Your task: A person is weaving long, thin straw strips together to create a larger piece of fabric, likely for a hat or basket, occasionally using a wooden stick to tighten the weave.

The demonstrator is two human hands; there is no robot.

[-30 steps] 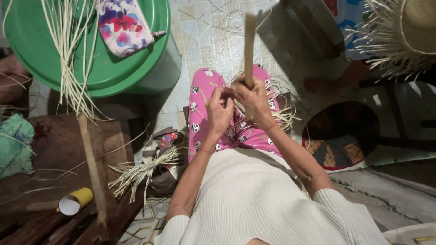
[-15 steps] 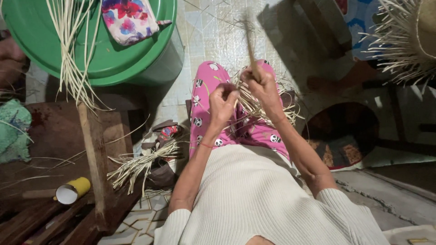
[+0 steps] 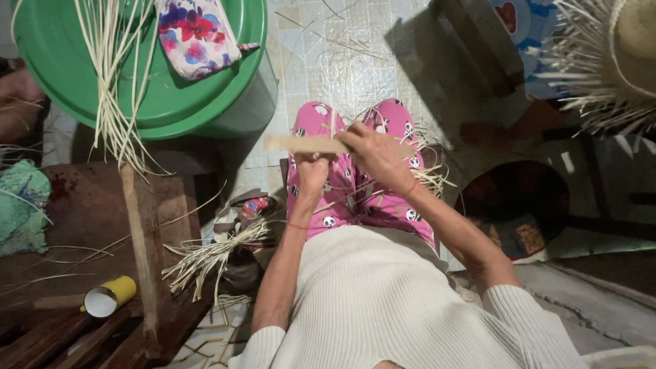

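Our left hand (image 3: 313,171) and right hand (image 3: 372,152) closed on a flat stick (image 3: 301,143), green tub (image 3: 205,102) at ten o'clock bearing straw strips (image 3: 113,82) and a floral pouch (image 3: 195,34)

I am sitting with my pink patterned trousers (image 3: 383,205) under my hands, looking down over my cream ribbed top (image 3: 383,301). My left hand (image 3: 313,172) is closing around a flat pale strip (image 3: 301,143) that is lying level across my lap, and my right hand (image 3: 374,154) is pinching its other end. Loose straw strands (image 3: 430,179) are spreading over my knees. A green tub (image 3: 198,109) is standing on the tiled floor ahead, with long pale reeds (image 3: 113,89) and a flowered pouch (image 3: 195,34) lying on it. On the dark wooden surface (image 3: 75,219) a yellow tube (image 3: 109,297) is lying.
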